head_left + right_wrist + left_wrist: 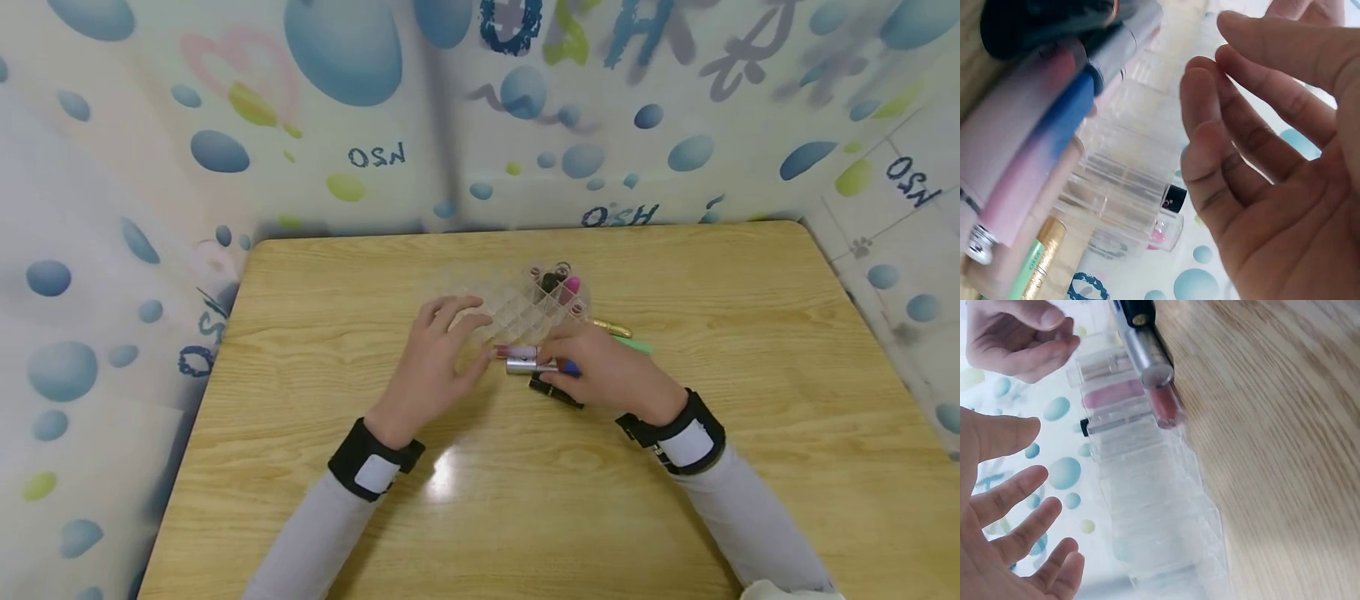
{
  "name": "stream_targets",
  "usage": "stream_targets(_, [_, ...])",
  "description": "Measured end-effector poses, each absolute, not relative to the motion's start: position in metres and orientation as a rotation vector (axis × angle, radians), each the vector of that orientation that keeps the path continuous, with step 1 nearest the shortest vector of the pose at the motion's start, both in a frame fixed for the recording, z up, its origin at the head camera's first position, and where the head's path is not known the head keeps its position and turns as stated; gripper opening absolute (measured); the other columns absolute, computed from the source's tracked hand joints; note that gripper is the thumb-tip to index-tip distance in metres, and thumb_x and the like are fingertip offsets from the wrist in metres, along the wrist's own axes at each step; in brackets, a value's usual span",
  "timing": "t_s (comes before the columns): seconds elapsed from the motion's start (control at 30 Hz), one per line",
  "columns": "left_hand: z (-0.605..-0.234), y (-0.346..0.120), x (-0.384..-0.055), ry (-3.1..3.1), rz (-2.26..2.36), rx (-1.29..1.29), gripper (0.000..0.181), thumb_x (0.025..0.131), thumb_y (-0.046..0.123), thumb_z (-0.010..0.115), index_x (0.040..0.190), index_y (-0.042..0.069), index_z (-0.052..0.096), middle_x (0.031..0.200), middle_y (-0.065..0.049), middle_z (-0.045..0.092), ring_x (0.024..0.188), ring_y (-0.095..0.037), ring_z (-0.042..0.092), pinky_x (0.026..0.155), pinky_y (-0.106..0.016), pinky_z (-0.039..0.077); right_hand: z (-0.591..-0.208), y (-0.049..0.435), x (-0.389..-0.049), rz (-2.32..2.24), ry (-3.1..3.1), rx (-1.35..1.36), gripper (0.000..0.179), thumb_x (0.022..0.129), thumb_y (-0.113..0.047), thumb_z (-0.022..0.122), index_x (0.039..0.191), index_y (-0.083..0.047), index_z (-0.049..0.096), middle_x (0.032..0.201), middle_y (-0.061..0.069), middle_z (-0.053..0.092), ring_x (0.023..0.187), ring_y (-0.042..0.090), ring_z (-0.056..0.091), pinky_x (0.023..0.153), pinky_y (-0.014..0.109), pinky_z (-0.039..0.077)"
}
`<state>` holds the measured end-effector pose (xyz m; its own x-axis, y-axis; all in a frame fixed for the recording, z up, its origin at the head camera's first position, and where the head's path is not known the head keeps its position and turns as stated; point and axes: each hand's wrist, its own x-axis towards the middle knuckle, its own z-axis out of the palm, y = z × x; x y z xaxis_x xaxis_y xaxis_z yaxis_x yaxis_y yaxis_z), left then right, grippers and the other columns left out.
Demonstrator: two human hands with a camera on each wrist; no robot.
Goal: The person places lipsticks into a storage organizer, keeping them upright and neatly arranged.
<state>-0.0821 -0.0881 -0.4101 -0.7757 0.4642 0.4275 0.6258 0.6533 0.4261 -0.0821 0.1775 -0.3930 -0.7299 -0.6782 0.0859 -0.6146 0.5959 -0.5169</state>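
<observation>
A clear divided cosmetics organizer [517, 308] lies on the table, with several small tubes in its right-hand compartments, a pink one [572, 285] among them. My left hand [427, 362] hovers at its left end, fingers spread and holding nothing. Over the loose cosmetics in front of the organizer is my right hand [600, 364], its fingers loosely bent, with nothing seen between them in the right wrist view. Below it lie a silver tube [1147, 359], a red-tinted lip gloss tube [1165, 406], a black tube [555, 392] and a blue-and-pink tube [1041, 150].
A gold-and-green tube [1041, 256] lies near the organizer's right end. The wooden table [315, 333] meets a wall [300, 175] covered with blue spots at the back, with more wall along both sides.
</observation>
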Motion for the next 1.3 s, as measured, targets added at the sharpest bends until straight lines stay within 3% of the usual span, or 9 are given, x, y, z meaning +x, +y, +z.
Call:
stream_targets(0.17, [-0.409,-0.081,-0.076,-2.595,-0.826,-0.935,0.034,0.092,0.024,0.076,0.123,0.011,0.069,0.14,-0.009,0.059,0.127,-0.033,0.049,0.108,-0.046,0.042,-0.399,0.173,-0.072,-0.692,2.693,-1.04,0.007,0.089,-0.015,0.08,0.093,-0.011,0.075,0.092,0.0,0.068,0.076,0.012,0.059,0.065,0.027,0.051])
stream_targets(0.3, [-0.411,-0.076,-0.073,-2.613,-0.82,-0.962,0.035,0.09,0.021,0.078,0.122,0.011,0.07,0.135,-0.007,0.064,0.123,-0.03,0.053,0.106,-0.042,0.044,-0.403,0.17,-0.068,-0.572,2.751,-0.974,0.017,0.083,-0.018,0.085,0.085,-0.011,0.07,0.087,0.002,0.064,0.072,0.011,0.053,0.063,0.027,0.048])
stream_targets(0.57, [-0.421,-0.072,-0.073,-2.695,-0.792,-1.004,0.025,0.093,0.025,0.074,0.115,0.011,0.073,0.128,-0.001,0.067,0.117,-0.024,0.058,0.103,-0.038,0.049,-0.41,0.165,-0.067,-0.47,2.76,-0.936,0.026,0.077,-0.022,0.089,0.076,-0.013,0.065,0.079,0.001,0.062,0.067,0.011,0.049,0.055,0.026,0.041])
stream_targets(0.87, [-0.422,-0.074,-0.074,-2.727,-0.76,-1.018,0.026,0.093,0.023,0.074,0.116,0.011,0.073,0.129,-0.001,0.068,0.117,-0.024,0.059,0.103,-0.037,0.049,-0.412,0.158,-0.066,-0.398,2.746,-0.997,0.019,0.078,-0.013,0.088,0.078,-0.015,0.068,0.079,-0.004,0.067,0.072,0.01,0.056,0.064,0.031,0.049])
stream_targets(1.1, [-0.422,-0.073,-0.073,-2.733,-0.768,-1.031,0.023,0.092,0.017,0.073,0.114,0.012,0.074,0.126,-0.001,0.069,0.117,-0.024,0.059,0.102,-0.037,0.05,-0.414,0.158,-0.067,-0.375,2.763,-1.052,0.02,0.08,-0.013,0.085,0.074,-0.016,0.066,0.076,-0.006,0.065,0.068,0.009,0.055,0.06,0.031,0.047])
stream_targets(1.3, [-0.419,-0.072,-0.069,-2.77,-0.809,-1.063,0.034,0.087,0.021,0.079,0.119,0.013,0.072,0.124,-0.003,0.074,0.112,-0.022,0.064,0.096,-0.036,0.054,-0.406,0.162,-0.065,-0.525,2.719,-1.047,0.014,0.083,-0.015,0.082,0.085,-0.018,0.069,0.084,-0.007,0.064,0.074,0.01,0.055,0.065,0.03,0.048])
